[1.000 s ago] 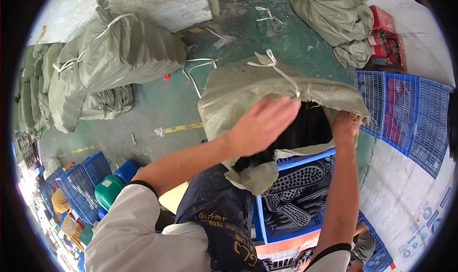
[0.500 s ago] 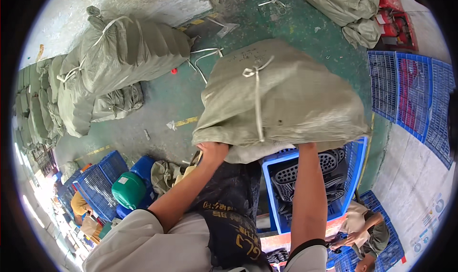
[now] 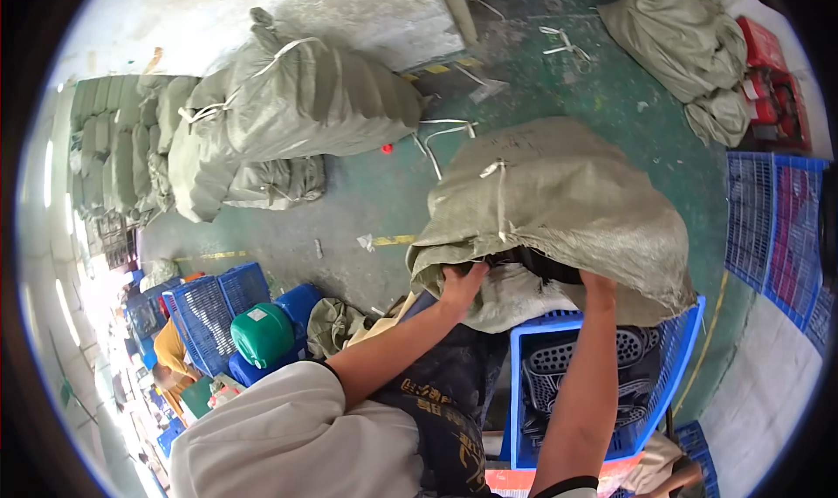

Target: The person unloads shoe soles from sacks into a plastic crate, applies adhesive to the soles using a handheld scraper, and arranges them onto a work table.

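Observation:
A large olive woven sack point(image 3: 559, 184) with a white tie string lies in front of me, its mouth toward me. The mouth gapes, showing dark contents point(image 3: 546, 264) and a whitish woven cloth point(image 3: 524, 295) below. My left hand point(image 3: 463, 287) is at the left of the mouth, thumb showing, other fingers hidden under the rim. On the right side my right hand point(image 3: 599, 290) reaches into the mouth, fingers out of sight. Under my right forearm stands a blue crate point(image 3: 518, 393) holding black perforated pieces point(image 3: 552, 358) that look like shoe soles.
Bulging olive sacks point(image 3: 314, 96) lie at the far left; another sack point(image 3: 676, 40) lies far right by red boxes point(image 3: 761, 44). Blue crates point(image 3: 751, 214) stand at right. A green jug point(image 3: 262, 335) and blue crates point(image 3: 199, 319) are at left, near a person in orange point(image 3: 173, 351).
The sack's mouth has been lifted wider, baring dark contents. Both hands are now at or inside its rim. My view has turned, so the surroundings sit farther right.

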Motion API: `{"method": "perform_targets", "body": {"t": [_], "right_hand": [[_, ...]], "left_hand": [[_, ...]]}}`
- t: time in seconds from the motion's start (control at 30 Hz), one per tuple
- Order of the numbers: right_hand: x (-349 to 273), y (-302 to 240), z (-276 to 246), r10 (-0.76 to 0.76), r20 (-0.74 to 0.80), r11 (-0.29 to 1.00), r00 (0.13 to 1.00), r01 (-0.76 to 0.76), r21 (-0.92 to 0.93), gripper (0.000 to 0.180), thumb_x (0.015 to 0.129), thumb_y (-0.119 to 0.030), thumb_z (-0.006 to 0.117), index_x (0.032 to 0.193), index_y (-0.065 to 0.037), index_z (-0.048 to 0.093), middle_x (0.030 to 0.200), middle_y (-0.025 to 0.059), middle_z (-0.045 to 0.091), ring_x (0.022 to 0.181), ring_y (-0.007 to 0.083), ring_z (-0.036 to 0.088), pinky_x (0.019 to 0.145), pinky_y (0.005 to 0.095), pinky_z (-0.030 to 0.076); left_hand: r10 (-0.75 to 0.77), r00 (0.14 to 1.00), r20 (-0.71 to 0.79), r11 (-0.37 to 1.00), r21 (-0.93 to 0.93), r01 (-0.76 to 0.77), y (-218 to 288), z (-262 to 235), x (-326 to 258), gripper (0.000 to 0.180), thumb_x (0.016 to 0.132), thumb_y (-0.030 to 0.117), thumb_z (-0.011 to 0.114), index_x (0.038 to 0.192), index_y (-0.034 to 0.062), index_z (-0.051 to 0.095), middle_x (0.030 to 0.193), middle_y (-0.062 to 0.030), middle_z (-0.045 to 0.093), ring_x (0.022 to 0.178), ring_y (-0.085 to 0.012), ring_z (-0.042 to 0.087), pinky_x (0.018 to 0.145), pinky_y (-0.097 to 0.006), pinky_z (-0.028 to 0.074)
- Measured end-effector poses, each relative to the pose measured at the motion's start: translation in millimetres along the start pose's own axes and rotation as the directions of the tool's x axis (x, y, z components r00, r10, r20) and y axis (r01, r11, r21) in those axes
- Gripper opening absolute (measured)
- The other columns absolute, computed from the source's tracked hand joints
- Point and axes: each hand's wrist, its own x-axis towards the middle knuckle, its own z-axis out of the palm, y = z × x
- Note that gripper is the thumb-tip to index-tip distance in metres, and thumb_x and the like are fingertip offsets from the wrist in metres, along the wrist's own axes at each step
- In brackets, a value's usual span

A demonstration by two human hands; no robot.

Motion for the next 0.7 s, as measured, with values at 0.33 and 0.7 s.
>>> {"method": "perform_targets", "body": {"t": [0.33,0.7], "right_hand": [[24,15,-43,0.042,0.767,0.294,0.64,-0.742,0.603,0.067,0.096,-0.047,0.07,0.149,-0.008,0.056,0.155,0.0125,0.054,0.145,0.0336,0.047,0.123,0.044,0.034],[77,19,-87,0.023,0.874,0.208,0.485,-0.858,0.47,0.096,0.083,-0.062,0.079,0.154,-0.004,0.05,0.161,0.0213,0.046,0.153,0.0338,0.036,0.125,0.0385,0.027]], "left_hand": [[0.54,0.773,-0.334,0.792,0.513,-0.331,52,33,-48,0.086,0.09,0.033,0.082,0.153,-0.0024,0.035,0.155,-0.0201,0.046,0.14,-0.0314,0.047,0.119,-0.041,0.034],[0.167,0.973,-0.157,0.982,0.114,-0.15,81,17,-36,0.08,0.085,0.04,0.088,0.144,-0.002,0.054,0.145,-0.0171,0.06,0.132,-0.0291,0.056,0.113,-0.037,0.041]]}}
